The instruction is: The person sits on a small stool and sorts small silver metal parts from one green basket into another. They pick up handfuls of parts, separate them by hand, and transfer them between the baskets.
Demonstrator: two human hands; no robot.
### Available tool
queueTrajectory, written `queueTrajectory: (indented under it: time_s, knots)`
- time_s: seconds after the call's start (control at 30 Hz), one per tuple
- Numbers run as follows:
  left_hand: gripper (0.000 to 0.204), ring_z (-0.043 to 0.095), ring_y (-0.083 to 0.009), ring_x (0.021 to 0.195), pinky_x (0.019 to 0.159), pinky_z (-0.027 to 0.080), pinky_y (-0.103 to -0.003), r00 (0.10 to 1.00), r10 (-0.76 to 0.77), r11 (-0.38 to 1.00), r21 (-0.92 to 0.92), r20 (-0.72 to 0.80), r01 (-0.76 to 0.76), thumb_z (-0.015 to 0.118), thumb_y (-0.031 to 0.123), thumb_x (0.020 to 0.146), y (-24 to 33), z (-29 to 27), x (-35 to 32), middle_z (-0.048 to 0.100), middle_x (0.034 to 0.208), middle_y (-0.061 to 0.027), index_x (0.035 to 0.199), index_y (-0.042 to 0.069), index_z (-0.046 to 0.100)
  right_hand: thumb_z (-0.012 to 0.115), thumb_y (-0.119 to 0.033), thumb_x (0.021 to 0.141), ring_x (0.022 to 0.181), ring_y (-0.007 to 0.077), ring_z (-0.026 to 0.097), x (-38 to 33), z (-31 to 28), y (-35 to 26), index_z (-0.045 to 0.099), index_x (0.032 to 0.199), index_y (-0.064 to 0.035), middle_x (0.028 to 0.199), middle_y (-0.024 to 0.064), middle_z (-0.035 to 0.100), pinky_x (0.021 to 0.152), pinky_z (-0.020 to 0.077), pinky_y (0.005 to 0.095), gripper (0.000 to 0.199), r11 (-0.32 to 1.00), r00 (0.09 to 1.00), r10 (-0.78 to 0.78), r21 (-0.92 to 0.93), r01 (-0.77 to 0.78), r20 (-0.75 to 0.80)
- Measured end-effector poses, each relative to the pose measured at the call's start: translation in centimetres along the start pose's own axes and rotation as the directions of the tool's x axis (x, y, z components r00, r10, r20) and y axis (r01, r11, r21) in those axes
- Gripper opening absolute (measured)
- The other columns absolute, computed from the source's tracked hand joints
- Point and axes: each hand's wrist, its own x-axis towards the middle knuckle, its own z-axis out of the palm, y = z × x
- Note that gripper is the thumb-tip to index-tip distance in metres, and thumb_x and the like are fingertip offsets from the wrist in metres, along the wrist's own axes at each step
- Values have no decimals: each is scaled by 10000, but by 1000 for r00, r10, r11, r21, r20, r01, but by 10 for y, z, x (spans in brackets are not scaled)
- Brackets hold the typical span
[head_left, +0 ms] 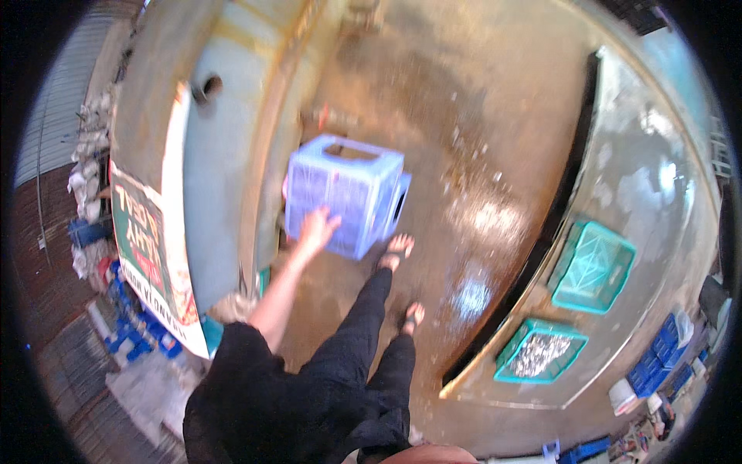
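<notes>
The left hand (318, 230), arm (280, 292) outstretched, is at the crate (318, 179), on the floor (448, 278) right of the sign (143, 232); whether the fingers grip, I cannot tell. The sign bears pale capitals on green.

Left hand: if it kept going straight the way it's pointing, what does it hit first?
The left hand would probably meet the side wall of the blue-violet plastic crate; depth is unclear, so it may already be touching.
</notes>
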Motion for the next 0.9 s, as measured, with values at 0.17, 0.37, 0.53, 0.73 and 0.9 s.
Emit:
queueTrajectory:
  time_s: [0.17, 0.37, 0.53, 0.73, 0.9]
  knots:
    - [538, 489, -400, 1039, 887, 399, -454, 999, -35, 996, -82, -7, 34, 629, 339, 746, 63, 13, -50, 500, 1097, -291, 1080, -66, 508, 517, -186, 869, 678, 189, 637, -19, 29, -96, 583, 1094, -54, 790, 134, 638, 585, 513, 312, 270, 751, 831, -552, -392, 532, 71]
    - [469, 608, -241, 773, 722, 482, -361, 892, 355, 667, -744, 279, -33, 660, 319, 778, 226, -20, -136, 579, 793, -130, 993, -79, 538, 494, -176, 871, 761, 230, 616, -75, 63, -248, 560, 1120, -39, 865, 152, 624, 662, 496, 329, 291, 345, 386, -921, -331, 878, 64]
    - [323, 538, -108, 635, 592, 462, -248, 770, 561, 312, -939, 304, 144, 601, 325, 845, 297, -57, -219, 538, 745, -25, 923, 12, 574, 489, -148, 865, 739, 226, 618, -55, 45, -236, 544, 1131, 0, 849, 152, 624, 662, 503, 329, 310, 332, 339, -941, -211, 920, 1]
    - [267, 456, -106, 531, 486, 388, -271, 838, 503, 377, -926, 209, 5, 546, 329, 875, 380, -57, -294, 508, 596, 12, 758, 93, 593, 476, -188, 882, 731, 186, 581, 103, -24, 17, 521, 1142, 28, 867, 125, 602, 651, 472, 303, 341, 335, 215, -782, -103, 937, -584]
    - [276, 514, -152, 623, 624, 443, -309, 845, 522, 219, -939, -117, -265, 586, 275, 853, 418, -72, -291, 529, 683, -51, 740, 25, 552, 465, -123, 887, 720, 226, 565, 54, -95, 66, 430, 1238, -54, 883, 106, 561, 673, 501, 366, 360, -41, 772, -169, 787, 616, -613]
